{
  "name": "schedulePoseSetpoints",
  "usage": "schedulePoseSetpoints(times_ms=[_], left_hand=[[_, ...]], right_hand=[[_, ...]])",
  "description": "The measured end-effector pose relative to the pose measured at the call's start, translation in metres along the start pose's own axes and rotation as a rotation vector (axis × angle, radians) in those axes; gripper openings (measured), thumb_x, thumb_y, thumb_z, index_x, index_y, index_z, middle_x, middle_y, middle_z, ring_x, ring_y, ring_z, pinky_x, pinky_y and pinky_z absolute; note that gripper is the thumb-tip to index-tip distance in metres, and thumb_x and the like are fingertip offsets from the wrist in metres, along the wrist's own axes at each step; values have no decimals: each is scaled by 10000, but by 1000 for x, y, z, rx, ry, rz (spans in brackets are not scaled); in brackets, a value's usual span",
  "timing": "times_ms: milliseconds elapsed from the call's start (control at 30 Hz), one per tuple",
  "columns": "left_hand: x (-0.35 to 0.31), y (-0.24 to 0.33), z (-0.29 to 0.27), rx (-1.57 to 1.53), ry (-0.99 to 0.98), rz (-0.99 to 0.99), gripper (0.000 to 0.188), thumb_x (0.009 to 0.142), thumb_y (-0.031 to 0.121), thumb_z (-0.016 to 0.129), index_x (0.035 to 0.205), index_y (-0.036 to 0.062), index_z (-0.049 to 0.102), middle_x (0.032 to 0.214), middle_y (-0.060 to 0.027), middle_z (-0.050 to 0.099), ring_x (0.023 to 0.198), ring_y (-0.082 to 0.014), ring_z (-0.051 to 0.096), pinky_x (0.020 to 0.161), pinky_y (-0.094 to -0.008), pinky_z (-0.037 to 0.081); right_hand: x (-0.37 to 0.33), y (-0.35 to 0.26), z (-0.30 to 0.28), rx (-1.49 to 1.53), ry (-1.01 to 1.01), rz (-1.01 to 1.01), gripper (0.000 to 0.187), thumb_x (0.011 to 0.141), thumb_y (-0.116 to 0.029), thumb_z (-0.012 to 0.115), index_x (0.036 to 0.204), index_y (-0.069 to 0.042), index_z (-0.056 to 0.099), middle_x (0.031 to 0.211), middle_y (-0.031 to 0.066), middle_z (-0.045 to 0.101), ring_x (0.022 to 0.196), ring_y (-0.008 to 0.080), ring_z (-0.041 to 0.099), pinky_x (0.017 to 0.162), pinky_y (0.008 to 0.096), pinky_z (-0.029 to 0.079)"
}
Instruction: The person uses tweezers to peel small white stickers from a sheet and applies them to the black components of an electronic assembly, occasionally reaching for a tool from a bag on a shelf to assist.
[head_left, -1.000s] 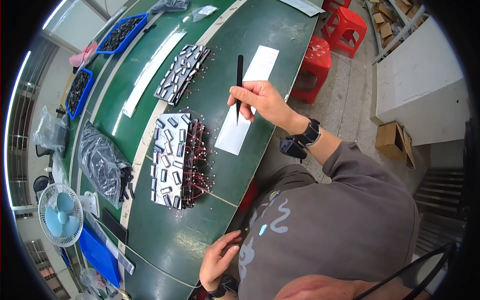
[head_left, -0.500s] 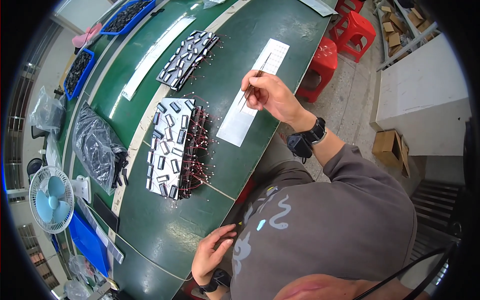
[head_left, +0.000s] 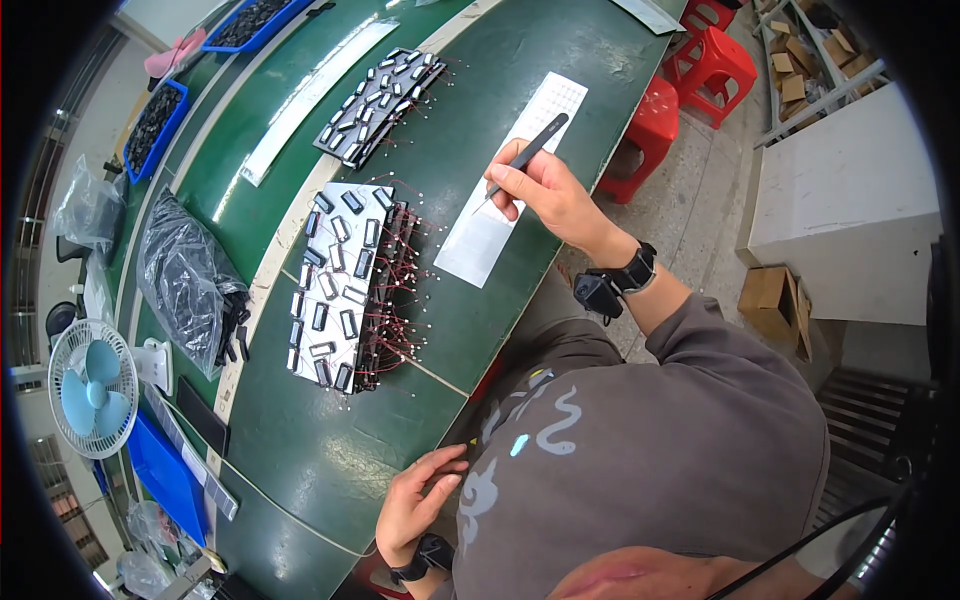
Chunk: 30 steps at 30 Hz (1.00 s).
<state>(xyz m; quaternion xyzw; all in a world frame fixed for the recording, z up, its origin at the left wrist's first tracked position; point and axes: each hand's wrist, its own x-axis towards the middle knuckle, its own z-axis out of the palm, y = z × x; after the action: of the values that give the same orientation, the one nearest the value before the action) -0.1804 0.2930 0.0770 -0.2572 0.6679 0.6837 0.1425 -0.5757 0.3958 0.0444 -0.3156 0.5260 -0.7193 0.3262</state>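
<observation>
My right hand (head_left: 535, 190) is closed round a pair of black tweezers (head_left: 541, 140), whose thin tips point down and left over a white sheet of small labels (head_left: 475, 250). The sheet lies lengthwise on the green table; its far end carries rows of small marks, and its near end is plain. Whether the tips hold a label is too small to tell. My left hand (head_left: 412, 500) rests by the table's near edge against my shirt, fingers stretched out and holding nothing. Left of the sheet stands a stack of trays (head_left: 343, 325) bearing small black oblong parts with red wires.
A second, smaller stack of such parts (head_left: 365, 120) sits farther off. Along the left are a clear bag of black pieces (head_left: 185, 280), blue bins (head_left: 157, 130), a blue tray (head_left: 165, 470) and a fan (head_left: 93, 390). Red stools (head_left: 650, 130) stand beyond the table's right edge.
The tweezers have turned in my right hand, so their broad black back now shows at the upper right. My left hand looks nearly the same; the whole view has shifted slightly.
</observation>
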Motion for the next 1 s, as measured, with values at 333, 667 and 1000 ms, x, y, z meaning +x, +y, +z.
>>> schedulePoseSetpoints(times_ms=[333, 667, 1000], left_hand=[[4, 64, -12, 300, -178, 218, 353, 939, 50, 662, 1285, -17, 646, 1213, -180, 691, 1092, -281, 697, 935, -346, 532], [175, 98, 49, 1096, 344, 729, 744, 863, 257, 768, 1500, 69, 434, 1533, -185, 437, 1427, -365, 409, 1166, -510, 345], [164, 81, 44, 1261, 331, 535, 804, 864, 408, 742, 1509, 49, 422, 1535, -149, 435, 1386, -301, 424, 1137, -516, 354]], right_hand=[[6, -6, -13, -86, 28, 56, 147, 1055, -194, 583, 1034, -48, 584, 853, 14, 609, 730, 75, 570, 682, 233, 474], [19, 0, -24, -419, 9, 52, 170, 1036, -213, 617, 1055, -44, 599, 855, 1, 623, 743, 64, 571, 698, 226, 470], [10, 5, -18, -653, -189, 75, 198, 1009, -218, 650, 1000, -27, 603, 851, -4, 584, 734, 59, 528, 662, 229, 426]])
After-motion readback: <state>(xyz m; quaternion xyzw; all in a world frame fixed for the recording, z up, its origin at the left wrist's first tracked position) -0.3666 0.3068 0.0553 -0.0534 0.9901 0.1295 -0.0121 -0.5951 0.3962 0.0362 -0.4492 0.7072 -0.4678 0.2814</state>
